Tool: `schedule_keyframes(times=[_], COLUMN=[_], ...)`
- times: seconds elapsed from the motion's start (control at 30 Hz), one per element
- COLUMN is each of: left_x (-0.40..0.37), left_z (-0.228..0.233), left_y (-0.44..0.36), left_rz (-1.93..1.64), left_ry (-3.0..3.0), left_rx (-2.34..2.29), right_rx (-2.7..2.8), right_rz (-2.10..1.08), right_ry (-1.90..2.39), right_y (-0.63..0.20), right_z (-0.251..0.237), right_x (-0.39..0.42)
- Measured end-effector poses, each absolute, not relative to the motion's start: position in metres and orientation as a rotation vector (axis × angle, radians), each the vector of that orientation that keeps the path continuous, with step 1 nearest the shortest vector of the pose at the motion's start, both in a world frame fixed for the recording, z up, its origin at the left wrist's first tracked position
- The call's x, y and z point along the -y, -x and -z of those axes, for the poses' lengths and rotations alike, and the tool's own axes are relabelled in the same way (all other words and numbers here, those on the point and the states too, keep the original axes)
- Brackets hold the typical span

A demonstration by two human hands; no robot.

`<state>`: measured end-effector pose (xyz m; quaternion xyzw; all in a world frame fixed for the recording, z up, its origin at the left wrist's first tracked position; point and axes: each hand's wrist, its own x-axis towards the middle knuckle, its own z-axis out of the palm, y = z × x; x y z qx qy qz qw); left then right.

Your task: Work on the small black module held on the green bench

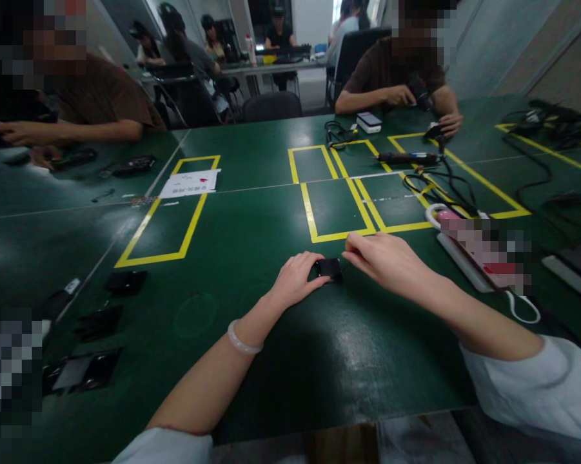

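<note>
— While both hands meet mid-worktop (251, 212), where's the box (328, 268)?
— Between them: left hand (297, 278) pinches its left end, right hand (387, 258) fingers curl at its right, grip unclear.
— Axis?
— Left-right, lying flat.

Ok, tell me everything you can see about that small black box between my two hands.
The small black box is squat, roughly rectangular and dark, its material and details too small to tell. It lies flat on the green table, just below a yellow-taped rectangle. The left hand grips its left side; the right hand has fingertips at its right edge.
</note>
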<state>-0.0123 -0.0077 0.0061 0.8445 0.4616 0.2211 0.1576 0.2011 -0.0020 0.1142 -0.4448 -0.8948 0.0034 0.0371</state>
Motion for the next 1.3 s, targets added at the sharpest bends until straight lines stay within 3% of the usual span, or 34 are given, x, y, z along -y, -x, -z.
schedule_keyframes(times=[1.3], left_x=[0.0073], left_z=[-0.0043], left_y=[0.0119], left_rz=[-0.649], left_ry=[-2.408], left_rx=[-1.314], right_rx=[2.761], right_rz=[-0.026], right_ry=[1.307], right_y=[-0.2032], right_z=[-0.1145], right_x=[0.0036])
